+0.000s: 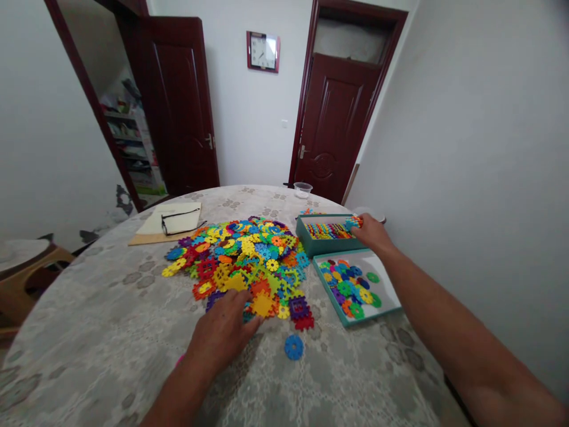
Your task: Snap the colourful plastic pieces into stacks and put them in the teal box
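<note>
A heap of colourful plastic interlocking pieces [249, 246], some square and some round and notched, covers the middle of the table. My left hand [222, 326] rests at its near edge, thumb apart from the fingers, touching pieces beside a yellow square [263, 303]. Over the right end of a green box [326, 244], my right hand [374, 232] pinches a small stack of colourful round pieces [354, 222]. Rows of pieces [326, 230] stand on edge inside that box. In front of it, a shallow box lid [386, 284] holds loose round pieces [351, 287].
A single blue round piece [294, 347] lies nearer me on the patterned tablecloth [133, 344]. Black glasses [182, 224] rest on papers [153, 220] at the left. A clear plastic bowl [303, 189] stands at the far edge. A stool [35, 267] is at the left.
</note>
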A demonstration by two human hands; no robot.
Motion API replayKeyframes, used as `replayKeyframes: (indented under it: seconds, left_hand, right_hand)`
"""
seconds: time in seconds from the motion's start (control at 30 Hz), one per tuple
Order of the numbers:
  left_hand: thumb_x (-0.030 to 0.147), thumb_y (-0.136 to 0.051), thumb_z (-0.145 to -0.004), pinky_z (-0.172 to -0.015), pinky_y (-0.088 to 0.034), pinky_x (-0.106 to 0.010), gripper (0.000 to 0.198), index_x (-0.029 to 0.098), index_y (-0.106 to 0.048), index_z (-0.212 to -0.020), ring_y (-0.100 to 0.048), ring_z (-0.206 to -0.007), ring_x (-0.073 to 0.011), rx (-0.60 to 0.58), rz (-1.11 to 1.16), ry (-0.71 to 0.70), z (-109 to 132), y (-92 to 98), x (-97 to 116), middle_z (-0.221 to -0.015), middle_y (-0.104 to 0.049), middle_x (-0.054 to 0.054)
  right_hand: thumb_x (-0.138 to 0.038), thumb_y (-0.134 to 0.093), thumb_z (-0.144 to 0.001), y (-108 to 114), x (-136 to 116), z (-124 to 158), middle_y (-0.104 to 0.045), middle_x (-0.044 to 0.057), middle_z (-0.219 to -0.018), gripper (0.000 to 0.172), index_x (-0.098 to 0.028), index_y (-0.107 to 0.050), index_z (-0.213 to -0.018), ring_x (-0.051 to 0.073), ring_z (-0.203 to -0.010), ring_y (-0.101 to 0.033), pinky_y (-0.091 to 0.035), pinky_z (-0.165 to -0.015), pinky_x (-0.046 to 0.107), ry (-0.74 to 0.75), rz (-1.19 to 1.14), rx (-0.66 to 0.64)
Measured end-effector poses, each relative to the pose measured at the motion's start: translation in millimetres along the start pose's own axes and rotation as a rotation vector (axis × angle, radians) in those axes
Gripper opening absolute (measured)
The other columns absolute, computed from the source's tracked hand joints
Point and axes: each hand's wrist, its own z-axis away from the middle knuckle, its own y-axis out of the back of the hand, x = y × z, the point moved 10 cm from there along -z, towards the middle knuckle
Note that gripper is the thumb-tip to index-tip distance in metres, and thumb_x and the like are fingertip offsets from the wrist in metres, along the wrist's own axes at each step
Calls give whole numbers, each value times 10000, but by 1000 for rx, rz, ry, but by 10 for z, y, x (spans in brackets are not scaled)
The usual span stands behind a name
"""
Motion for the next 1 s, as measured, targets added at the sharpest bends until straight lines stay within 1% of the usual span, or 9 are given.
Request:
replayKeyframes:
  seconds: [0.13,0.33,0.43,0.53,0.57,0.63,0.73,0.83,1.0]
  left_hand:
    - [444,-686,-853,-1010,-499,-439,467,255,-637,-1277,-627,-1246,-339,-58,-37,28,19,-76,-38,-1348,-654,-141]
    - [371,-708,-783,-1021,-498,-446,623,260,-571,-1381,-615,-1272,-347,-120,-27,33,32,-175,-57,-1417,-615,-151]
    - [340,-700,-780,-1028,-493,-441,639,238,-563,-1396,-619,-1261,-345,-126,-34,16,28,-178,-54,-1400,-613,-162]
    - [317,-697,-791,-1037,-485,-424,628,221,-565,-1398,-618,-1259,-340,-128,-49,-3,12,-184,-53,-1380,-613,-169]
    - [318,-702,-792,-1034,-485,-418,620,217,-572,-1390,-621,-1252,-339,-128,-48,-11,7,-190,-47,-1363,-619,-169]
    - [335,-716,-795,-1006,-493,-406,591,206,-594,-1359,-635,-1216,-339,-119,-33,-21,-3,-200,-30,-1311,-638,-166]
    - [354,-738,-809,-976,-492,-385,531,195,-620,-1301,-643,-1179,-330,-67,16,-35,-9,-196,27,-1251,-665,-161]
    - [336,-761,-819,-1017,-464,-369,481,205,-633,-1265,-628,-1204,-308,1,88,-65,-22,-201,110,-1256,-675,-140]
    - [260,-724,-851,-990,-471,-363,360,198,-658,-1200,-639,-1126,-267,30,195,-115,-68,-289,198,-1168,-692,-99]
  right_hand:
    - [-245,-640,-871,-134,251,-245,-732,249,-1172,462,-39,-637,-1285,301,-1073,-693,-473,-885,333,-82,27,-4]
    - [-248,-591,-903,-170,184,-90,-739,224,-1176,348,-67,-726,-1168,293,-1118,-678,-476,-935,333,-59,-28,26]
    - [-253,-530,-944,-110,-43,258,-748,155,-1179,307,-119,-729,-1136,257,-1114,-674,-470,-965,321,-3,-73,67]
    - [-274,-515,-967,-18,-500,874,-754,103,-1099,262,-160,-721,-1082,219,-969,-687,-484,-916,322,160,-226,85]
    - [-279,-532,-961,-19,-720,1123,-754,91,-1049,236,-170,-722,-1049,214,-915,-684,-489,-881,326,256,-320,35]
    - [-286,-573,-950,-122,-1165,1632,-746,58,-969,185,-193,-725,-999,193,-836,-670,-483,-815,310,420,-438,-190]
    - [-272,-644,-917,-249,-1673,2267,-733,38,-939,112,-213,-720,-974,185,-838,-652,-452,-750,280,615,-454,-490]
    - [-243,-672,-891,-346,-1838,2473,-720,55,-985,147,-207,-703,-1031,196,-870,-642,-442,-762,283,665,-388,-565]
    - [-299,-691,-902,-623,-1826,2489,-660,118,-1192,341,-193,-639,-1222,248,-1076,-626,-459,-913,333,628,-343,-521]
